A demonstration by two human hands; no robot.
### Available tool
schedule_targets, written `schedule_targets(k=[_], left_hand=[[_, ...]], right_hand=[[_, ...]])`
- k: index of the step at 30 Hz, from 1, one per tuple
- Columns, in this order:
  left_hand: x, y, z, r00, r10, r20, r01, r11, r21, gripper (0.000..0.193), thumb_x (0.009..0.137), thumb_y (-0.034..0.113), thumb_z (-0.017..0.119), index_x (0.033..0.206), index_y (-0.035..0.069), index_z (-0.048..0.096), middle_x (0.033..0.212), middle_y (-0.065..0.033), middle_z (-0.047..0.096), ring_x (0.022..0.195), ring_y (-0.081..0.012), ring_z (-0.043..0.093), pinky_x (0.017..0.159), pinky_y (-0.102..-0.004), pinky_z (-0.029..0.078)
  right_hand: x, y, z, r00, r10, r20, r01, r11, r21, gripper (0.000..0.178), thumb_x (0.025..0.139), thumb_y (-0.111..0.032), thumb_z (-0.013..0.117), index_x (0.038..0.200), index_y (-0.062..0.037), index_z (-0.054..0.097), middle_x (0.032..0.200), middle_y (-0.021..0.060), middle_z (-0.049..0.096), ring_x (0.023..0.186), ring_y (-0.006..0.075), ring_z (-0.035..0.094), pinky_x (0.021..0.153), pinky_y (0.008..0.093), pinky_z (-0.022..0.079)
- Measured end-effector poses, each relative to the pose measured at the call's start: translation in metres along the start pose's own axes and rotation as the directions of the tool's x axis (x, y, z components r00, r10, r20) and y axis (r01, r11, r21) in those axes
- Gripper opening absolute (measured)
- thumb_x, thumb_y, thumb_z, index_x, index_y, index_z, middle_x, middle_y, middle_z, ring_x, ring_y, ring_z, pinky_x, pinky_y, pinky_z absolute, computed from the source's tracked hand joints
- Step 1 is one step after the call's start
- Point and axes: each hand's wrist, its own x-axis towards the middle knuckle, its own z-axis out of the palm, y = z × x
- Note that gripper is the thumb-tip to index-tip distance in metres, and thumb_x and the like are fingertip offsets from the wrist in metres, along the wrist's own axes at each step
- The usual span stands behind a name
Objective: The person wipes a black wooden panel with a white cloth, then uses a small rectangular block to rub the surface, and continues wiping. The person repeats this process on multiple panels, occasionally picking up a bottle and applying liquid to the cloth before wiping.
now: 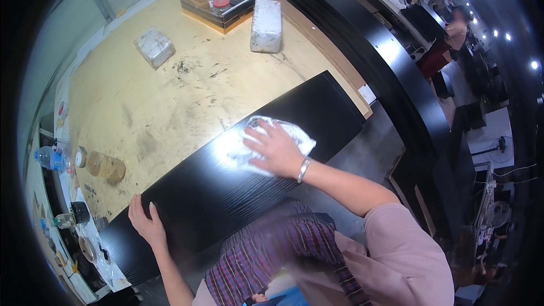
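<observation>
Board: in the head view, it (204, 195) lies slanted over the table's (119, 119) near side, likely for easy reach.
Right hand: it (277, 152) is at the board's middle, fingers spread flat on a white cloth (297, 136), seemingly to press it down.
Left hand: it (147, 224) is on the board's left part, fingers a bit bent at the far edge, perhaps to keep it still; I cannot tell how tightly.
Bottle: it (106, 168) is past the board's left part.

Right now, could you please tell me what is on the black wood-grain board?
On the board: a white cloth under the right hand, and the left hand. The surface beneath the cloth is hidden.
</observation>
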Motion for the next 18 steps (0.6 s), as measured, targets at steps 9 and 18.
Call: schedule_targets(k=[9,18], left_hand=[[0.002,-0.001,0.004,1.0,-0.004,0.014,0.004,1.0,-0.006,0.043,0.096,0.013,0.064,0.137,0.001,0.058,0.138,-0.0175,0.059,0.131,-0.0358,0.051,0.114,-0.0452,0.037],[-0.003,-0.032,0.011,0.998,0.026,0.057,-0.029,0.998,0.05,0.044,0.103,0.021,0.059,0.141,0.0,0.055,0.142,-0.0172,0.058,0.133,-0.0349,0.05,0.114,-0.0442,0.037]], right_hand=[[-0.014,0.226,-0.062,0.751,0.474,-0.46,-0.626,0.733,-0.266,0.02,0.092,-0.021,0.062,0.094,-0.0054,0.075,0.086,0.0185,0.072,0.079,0.038,0.068,0.074,0.0488,0.055],[-0.083,-0.049,-0.02,1.0,-0.021,-0.005,0.022,0.976,0.217,0.03,0.086,-0.023,0.068,0.113,-0.0106,0.069,0.136,0.0113,0.062,0.132,0.0335,0.055,0.113,0.0512,0.041]])
